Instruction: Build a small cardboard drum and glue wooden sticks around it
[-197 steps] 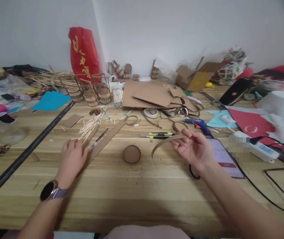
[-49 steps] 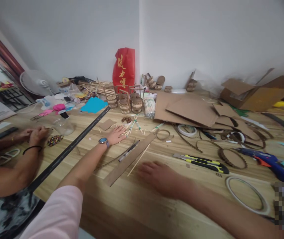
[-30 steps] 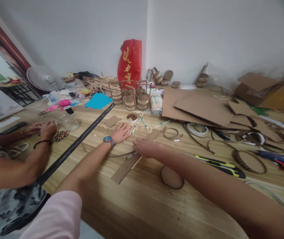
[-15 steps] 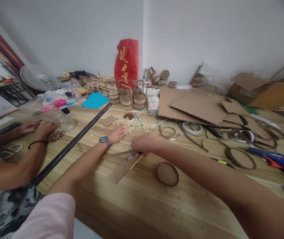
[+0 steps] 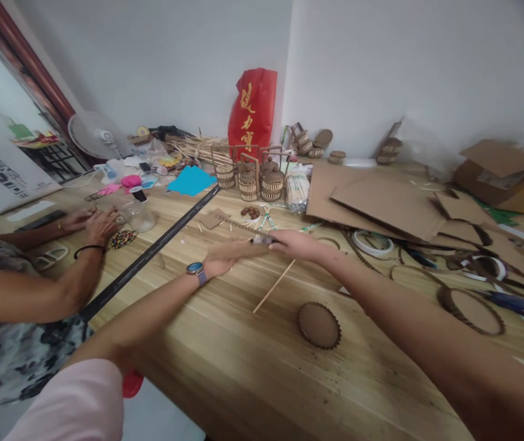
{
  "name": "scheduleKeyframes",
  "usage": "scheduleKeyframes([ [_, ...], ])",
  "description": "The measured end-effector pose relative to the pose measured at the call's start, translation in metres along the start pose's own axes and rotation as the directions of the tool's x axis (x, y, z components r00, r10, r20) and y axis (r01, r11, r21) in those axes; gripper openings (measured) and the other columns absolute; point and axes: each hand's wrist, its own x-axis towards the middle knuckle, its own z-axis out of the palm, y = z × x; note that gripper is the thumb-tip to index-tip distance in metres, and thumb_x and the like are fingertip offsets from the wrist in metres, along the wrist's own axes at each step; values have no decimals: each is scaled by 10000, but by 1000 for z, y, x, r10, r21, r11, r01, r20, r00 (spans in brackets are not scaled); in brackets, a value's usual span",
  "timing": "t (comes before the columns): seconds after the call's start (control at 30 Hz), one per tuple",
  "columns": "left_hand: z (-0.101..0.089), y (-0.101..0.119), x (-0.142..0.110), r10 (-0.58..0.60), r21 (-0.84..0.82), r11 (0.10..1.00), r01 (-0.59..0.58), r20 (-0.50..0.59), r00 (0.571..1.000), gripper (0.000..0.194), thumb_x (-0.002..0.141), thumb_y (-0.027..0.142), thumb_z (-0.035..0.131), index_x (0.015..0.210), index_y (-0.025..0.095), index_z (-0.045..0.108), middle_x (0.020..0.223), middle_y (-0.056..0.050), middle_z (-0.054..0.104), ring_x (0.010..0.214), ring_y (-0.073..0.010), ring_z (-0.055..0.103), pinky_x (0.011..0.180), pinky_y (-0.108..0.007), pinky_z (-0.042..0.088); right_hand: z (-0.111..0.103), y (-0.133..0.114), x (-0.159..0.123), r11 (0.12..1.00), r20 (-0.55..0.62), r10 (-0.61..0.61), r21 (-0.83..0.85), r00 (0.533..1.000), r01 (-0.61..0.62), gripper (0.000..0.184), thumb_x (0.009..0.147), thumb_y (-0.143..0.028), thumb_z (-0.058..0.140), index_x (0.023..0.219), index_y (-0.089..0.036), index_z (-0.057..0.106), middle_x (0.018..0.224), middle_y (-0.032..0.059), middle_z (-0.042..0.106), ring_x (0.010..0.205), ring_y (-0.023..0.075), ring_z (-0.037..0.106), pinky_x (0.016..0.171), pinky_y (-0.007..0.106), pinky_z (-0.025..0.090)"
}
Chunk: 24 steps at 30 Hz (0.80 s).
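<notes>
Between my hands a cardboard strip (image 5: 232, 248) is raised off the table, blurred by motion. My left hand (image 5: 217, 266), with a watch at its wrist, is closed on the strip's left part; its fingers are partly hidden. My right hand (image 5: 295, 245) is closed around a small silver-and-black tool (image 5: 262, 240), its exact kind unclear, at the strip's right end. A narrow ridged strip (image 5: 239, 225) slants just beyond it. Below my right hand lies a thin wooden stick (image 5: 273, 288). Nearer me is a round cardboard disc with a ridged rim (image 5: 319, 325).
Small lidded baskets (image 5: 249, 182) stand before a red bag (image 5: 253, 110). Brown beads (image 5: 250, 212) lie nearby. Cardboard sheets (image 5: 376, 199), tape rolls (image 5: 373, 242) and a blue glue gun (image 5: 514, 303) are at right. At left, a co-worker's hands (image 5: 101, 223) are by a clear jar (image 5: 139, 217).
Both my hands have lifted the cardboard strip from the table, and my right hand has moved away from me with the tool. The wooden stick stays behind. The view has shifted slightly left.
</notes>
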Motion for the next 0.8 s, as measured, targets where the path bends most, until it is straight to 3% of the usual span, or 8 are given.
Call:
scheduleKeyframes([
  [0.03, -1, 6, -7, 47, -2, 999, -47, 49, 998, 356, 1012, 349, 399, 1323, 263, 550, 1400, -24, 557, 1279, -245, 518, 1091, -402, 427, -2, 5, 2, 999, -43, 38, 9, 998, -37, 291, 963, -208, 475, 1212, -144, 611, 1231, 130, 672, 1097, 234, 620, 905, 341, 472],
  [0.17, -1, 36, -31, 133, 8, 991, -135, 130, 983, 424, 1021, 340, 316, 1399, 233, 477, 1518, -53, 438, 1414, -195, 380, 1188, -397, 315, -4, 23, 10, 988, -131, 156, 20, 979, -154, 344, 975, -258, 490, 1298, -155, 546, 1304, 123, 618, 1154, 242, 594, 961, 412, 468],
  [0.33, 10, 87, -44, 228, 31, 971, -237, 183, 956, 414, 1017, 286, 325, 1381, 164, 479, 1526, -105, 417, 1448, -204, 319, 1208, -397, 283, 15, 36, 24, 974, -79, 222, -37, 972, -226, 344, 931, -356, 595, 1221, -171, 588, 1216, 85, 622, 1025, 216, 633, 867, 442, 541],
  [0.5, 19, 137, -53, 317, 16, 945, -327, 205, 926, 432, 1009, 271, 354, 1404, 117, 436, 1511, -139, 428, 1449, -231, 313, 1199, -398, 302, 32, 29, 26, 967, -77, 226, -105, 971, -234, 352, 924, -355, 603, 1224, -173, 584, 1232, 85, 611, 1044, 223, 624, 879, 453, 532],
  [0.63, 25, 164, -56, 310, 4, 949, -316, 183, 933, 423, 1010, 271, 332, 1397, 132, 437, 1487, -134, 459, 1438, -238, 334, 1181, -402, 325, 28, 20, 1, 976, -133, 155, -131, 979, -172, 322, 943, -261, 540, 1249, -173, 589, 1289, 113, 579, 1184, 259, 520, 991, 468, 419],
  [0.8, 37, 187, -52, 326, -32, 945, -326, 164, 931, 446, 1011, 271, 306, 1414, 109, 407, 1478, -145, 468, 1436, -238, 337, 1186, -404, 306, 21, 15, -64, 993, -35, 38, -109, 999, -42, 279, 944, -209, 450, 996, -185, 723, 960, 104, 692, 994, 237, 543, 899, 369, 399],
])
